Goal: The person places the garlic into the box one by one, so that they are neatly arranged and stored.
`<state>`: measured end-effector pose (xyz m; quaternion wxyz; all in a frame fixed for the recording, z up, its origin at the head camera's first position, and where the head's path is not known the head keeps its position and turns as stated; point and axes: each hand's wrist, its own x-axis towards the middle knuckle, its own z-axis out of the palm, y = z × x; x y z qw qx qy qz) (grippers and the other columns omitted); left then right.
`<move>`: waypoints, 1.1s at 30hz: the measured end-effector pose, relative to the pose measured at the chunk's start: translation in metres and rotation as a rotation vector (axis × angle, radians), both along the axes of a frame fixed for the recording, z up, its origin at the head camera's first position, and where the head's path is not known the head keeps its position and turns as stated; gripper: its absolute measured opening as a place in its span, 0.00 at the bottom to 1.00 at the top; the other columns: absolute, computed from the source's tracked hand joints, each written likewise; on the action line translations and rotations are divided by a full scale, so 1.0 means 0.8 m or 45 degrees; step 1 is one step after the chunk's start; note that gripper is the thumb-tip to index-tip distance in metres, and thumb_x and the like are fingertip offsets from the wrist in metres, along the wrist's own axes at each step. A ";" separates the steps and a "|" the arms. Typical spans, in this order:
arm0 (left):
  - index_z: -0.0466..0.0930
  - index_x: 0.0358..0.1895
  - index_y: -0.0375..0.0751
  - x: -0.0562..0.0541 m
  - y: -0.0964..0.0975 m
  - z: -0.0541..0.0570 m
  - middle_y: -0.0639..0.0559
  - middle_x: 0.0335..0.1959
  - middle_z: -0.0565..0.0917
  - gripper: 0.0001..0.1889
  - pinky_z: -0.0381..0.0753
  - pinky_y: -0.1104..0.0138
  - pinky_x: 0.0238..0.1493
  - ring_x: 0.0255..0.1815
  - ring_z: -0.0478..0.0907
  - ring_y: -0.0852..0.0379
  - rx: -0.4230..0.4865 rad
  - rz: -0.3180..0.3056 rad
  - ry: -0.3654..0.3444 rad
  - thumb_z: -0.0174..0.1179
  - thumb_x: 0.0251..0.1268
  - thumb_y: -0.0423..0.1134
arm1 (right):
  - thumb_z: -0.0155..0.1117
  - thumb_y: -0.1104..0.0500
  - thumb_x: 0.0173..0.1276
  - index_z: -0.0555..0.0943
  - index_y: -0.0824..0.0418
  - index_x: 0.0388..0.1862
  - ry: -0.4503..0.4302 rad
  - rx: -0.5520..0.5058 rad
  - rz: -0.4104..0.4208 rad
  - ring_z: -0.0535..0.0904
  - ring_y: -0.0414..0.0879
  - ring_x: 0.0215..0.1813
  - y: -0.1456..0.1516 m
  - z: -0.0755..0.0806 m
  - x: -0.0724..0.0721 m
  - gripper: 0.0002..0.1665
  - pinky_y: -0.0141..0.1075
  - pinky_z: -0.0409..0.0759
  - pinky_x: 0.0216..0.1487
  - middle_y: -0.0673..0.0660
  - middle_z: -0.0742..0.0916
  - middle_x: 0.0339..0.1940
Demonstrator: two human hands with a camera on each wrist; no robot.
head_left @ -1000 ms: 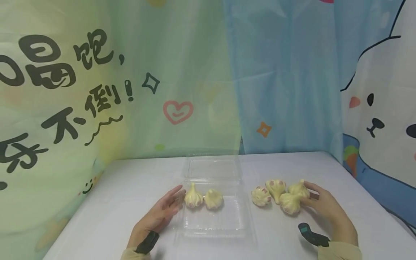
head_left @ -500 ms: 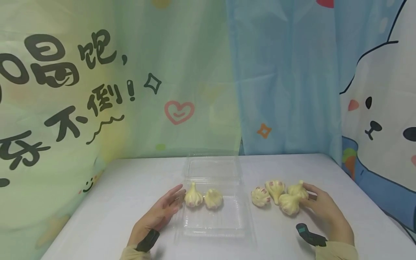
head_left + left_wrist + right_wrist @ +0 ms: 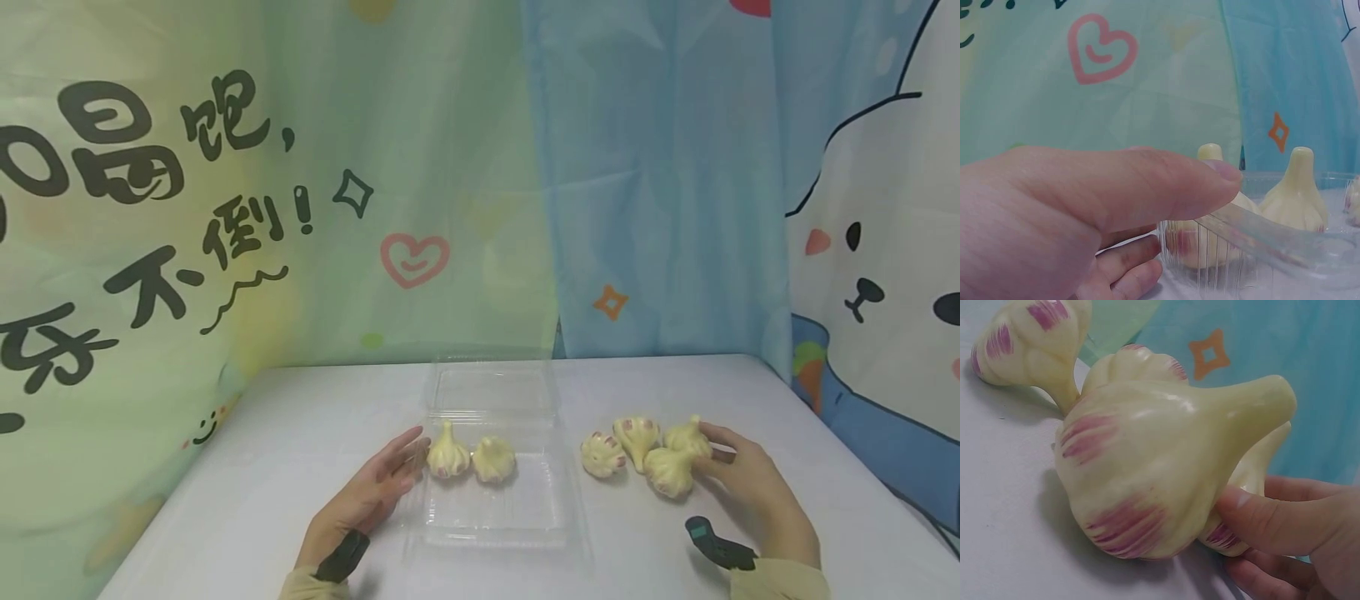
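Note:
My left hand [image 3: 367, 492] rests at the left side of a clear plastic clamshell box [image 3: 495, 533], its lid lying back. In the left wrist view the thumb [image 3: 1166, 187] extends over the rim, with the other fingers outside the wall. Inside the box stand two garlic bulbs, one at the left [image 3: 447, 457] and one beside it [image 3: 493, 460]. My right hand [image 3: 761, 492] pinches a garlic bulb [image 3: 1250, 472] at the right end of a cluster, thumb in front and fingers behind. A nearer purple-streaked garlic bulb [image 3: 1135, 456] partly hides it.
Two more garlic bulbs, one round side up [image 3: 602, 455] and one with its neck toward me [image 3: 637, 439], lie between the box and the right hand. The white table [image 3: 300, 433] ends at a printed curtain [image 3: 480, 167]. Each wrist wears a dark band.
Both hands stay in nearly the same place, and the garlic bulbs and box have not moved. The head view has shifted only slightly.

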<state>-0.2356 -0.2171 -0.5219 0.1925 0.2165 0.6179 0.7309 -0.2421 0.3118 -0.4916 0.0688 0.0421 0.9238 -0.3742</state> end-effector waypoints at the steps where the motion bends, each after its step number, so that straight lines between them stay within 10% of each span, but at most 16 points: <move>1: 0.36 0.76 0.37 0.000 0.000 0.000 0.33 0.76 0.41 0.43 0.60 0.74 0.69 0.77 0.38 0.38 0.004 -0.003 0.004 0.56 0.65 0.31 | 0.60 0.35 0.62 0.51 0.62 0.75 -0.005 0.005 -0.002 0.60 0.74 0.68 0.000 0.001 0.000 0.54 0.72 0.55 0.60 0.75 0.59 0.72; 19: 0.37 0.76 0.37 -0.001 -0.001 -0.003 0.32 0.76 0.40 0.42 0.61 0.77 0.68 0.77 0.36 0.38 0.042 -0.028 0.027 0.54 0.66 0.29 | 0.57 0.28 0.58 0.53 0.65 0.74 -0.020 0.064 -0.010 0.57 0.76 0.67 0.007 0.000 -0.005 0.59 0.71 0.55 0.61 0.77 0.62 0.69; 33: 0.37 0.76 0.37 0.000 0.000 0.000 0.32 0.76 0.40 0.42 0.62 0.77 0.67 0.77 0.36 0.38 0.047 -0.020 0.005 0.54 0.65 0.30 | 0.62 0.42 0.64 0.51 0.71 0.73 0.095 0.026 0.043 0.66 0.73 0.64 0.002 -0.001 -0.003 0.52 0.67 0.64 0.59 0.78 0.63 0.68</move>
